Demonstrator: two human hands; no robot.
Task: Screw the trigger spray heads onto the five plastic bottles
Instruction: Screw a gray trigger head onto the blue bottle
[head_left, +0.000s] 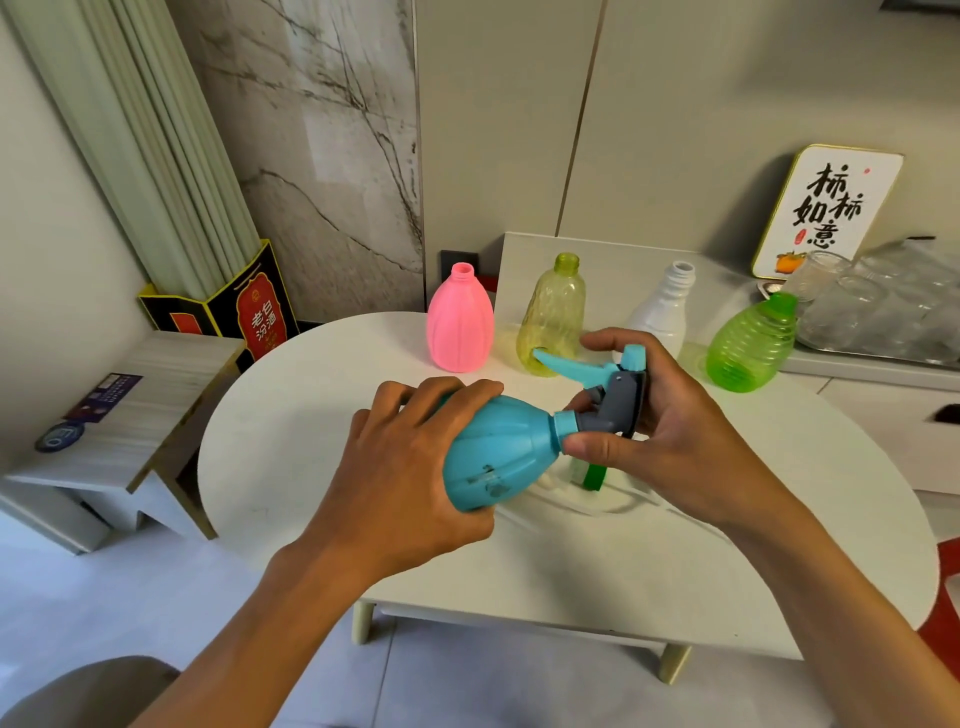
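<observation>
Right now both hands are clamped on one thing: the blue bottle (498, 457), held on its side above the white tabletop (291, 415) with its neck pointing to the person's right. The left hand (410, 467) wraps over the bottle's round body from the far side, fingers curled across the top and the thumb side underneath. The right hand (660, 421) closes around the grey-and-blue trigger spray head (608, 384), whose collar sits at the bottle's neck; the thumb presses just below the collar and the index finger arches over the nozzle. The blue trigger lever sticks out toward the far side of the tabletop. How far the collar is threaded on cannot be told.

Behind the hands, four open bottles stand upright in a loose row with no spray heads on them: a pink bottle (460, 322), a yellow-green bottle (556, 317) beside it, a white bottle (662, 306), and a bright green bottle (750, 343) farthest right. Under the right hand, something green (595, 475) and white lies on the tabletop, mostly hidden. Clear glass cups (872, 306) sit on a tray at the far right, near a sign (826, 208) with calligraphy leaning on the wall.
</observation>
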